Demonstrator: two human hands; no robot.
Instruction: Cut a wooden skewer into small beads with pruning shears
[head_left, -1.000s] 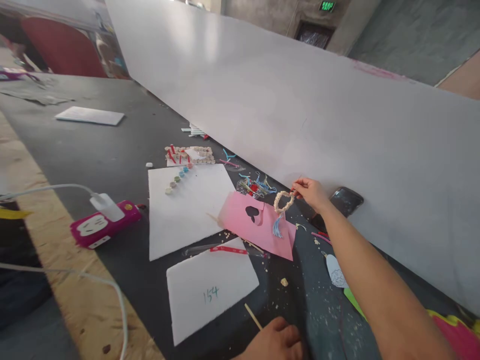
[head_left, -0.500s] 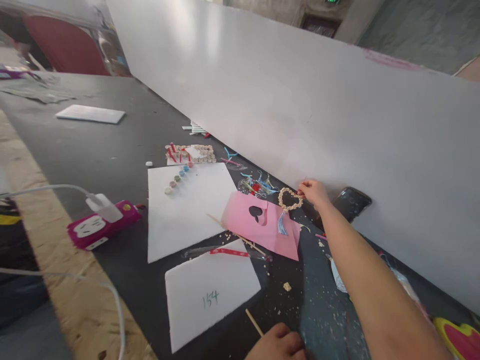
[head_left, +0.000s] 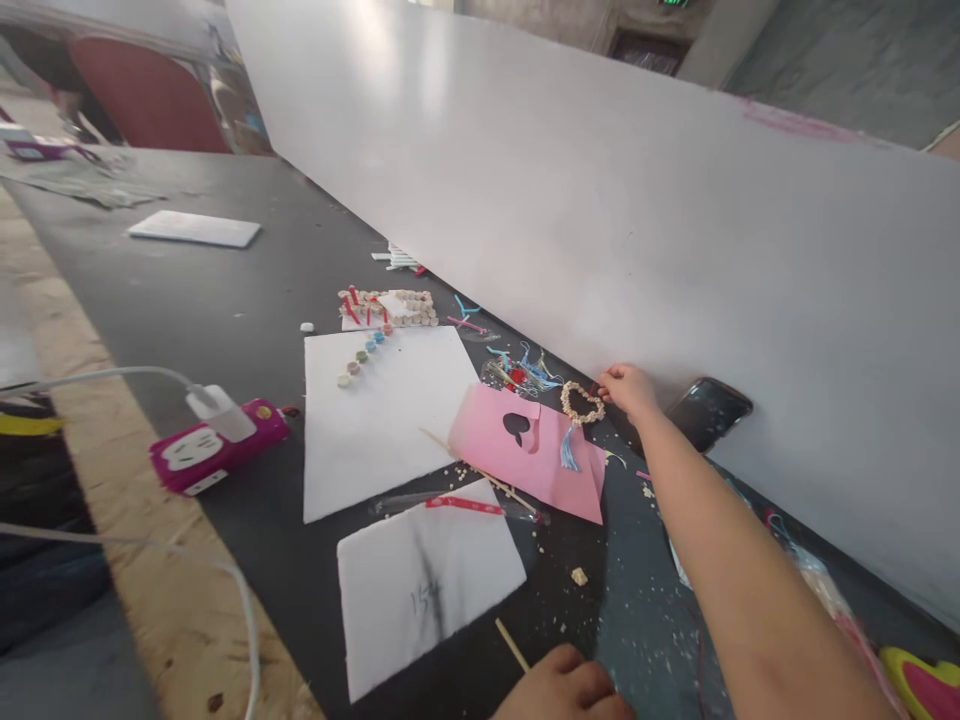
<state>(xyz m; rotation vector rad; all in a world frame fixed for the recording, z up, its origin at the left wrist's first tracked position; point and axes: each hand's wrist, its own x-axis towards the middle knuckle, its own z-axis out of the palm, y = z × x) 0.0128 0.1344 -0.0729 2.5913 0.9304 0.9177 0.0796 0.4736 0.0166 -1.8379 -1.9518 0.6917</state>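
Observation:
My right hand (head_left: 628,390) reaches to the foot of the white panel, its fingers pinched at the upper right of a heart-shaped ornament (head_left: 568,401) made of small pale pieces. A bit of dark red shows at the fingertips. From the heart's lower point a blue tassel (head_left: 570,450) hangs over a pink sheet (head_left: 491,430) with a cut-out in it. At the bottom edge, my left hand (head_left: 562,688) is curled, partly out of view, with a thin wooden stick (head_left: 512,645) jutting from it.
White boards (head_left: 375,430) lie left of the pink sheet, one with small paint pots (head_left: 361,356). A phone (head_left: 709,413) leans by the white panel (head_left: 600,200). A purple power strip (head_left: 217,445) with a cable sits left. Tassels (head_left: 525,370) and crumbs are scattered about.
The view has shifted slightly, moving most things a little right. The heart looks a bit lower and flatter. A dark blurred streak now crosses the numbered white board. Both hands keep their grip.

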